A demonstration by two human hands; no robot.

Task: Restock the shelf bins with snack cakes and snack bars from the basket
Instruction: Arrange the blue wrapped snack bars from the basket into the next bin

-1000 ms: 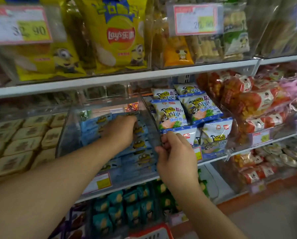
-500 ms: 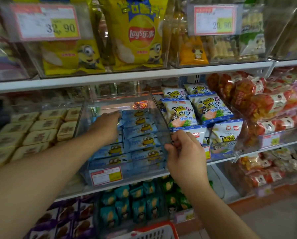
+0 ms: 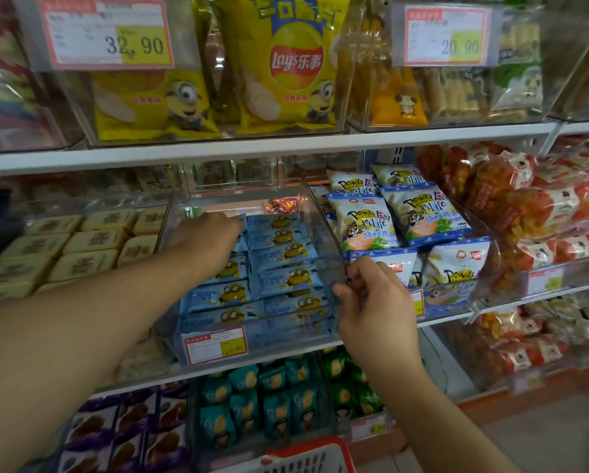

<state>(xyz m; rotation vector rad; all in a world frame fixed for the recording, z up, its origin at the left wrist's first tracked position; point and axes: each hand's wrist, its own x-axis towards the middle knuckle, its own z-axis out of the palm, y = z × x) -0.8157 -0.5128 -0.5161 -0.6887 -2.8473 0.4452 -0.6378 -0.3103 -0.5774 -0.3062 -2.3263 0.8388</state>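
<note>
Item: clear bin (image 3: 320,233), middle shelf (image 3: 286,146), holding blue snack packs (image 3: 286,278) in two columns, left and right, stacked from the front wall to the back.

Step in hand, as I judge it: settling packs into the left column near the back of the bin.

My left hand (image 3: 204,240) reaches over the bin's left wall, knuckles up, fingers curled down onto the packs there. Whether it grips one or only presses, I cannot tell; the fingertips are hidden.

My right hand (image 3: 371,302) pinches the bin's front right corner between thumb and curled fingers, steadying it.

Orientation: each pack lies flat, long axis running side to side across the bin, printed face up and tilted toward the front.

Basket (image 3: 306,455): red rim at the bottom edge of view, below the shelves; contents not visible.

Next move, likely: free the left hand, drop to the basket for more stock, lay it in the same crosswise direction.
</note>
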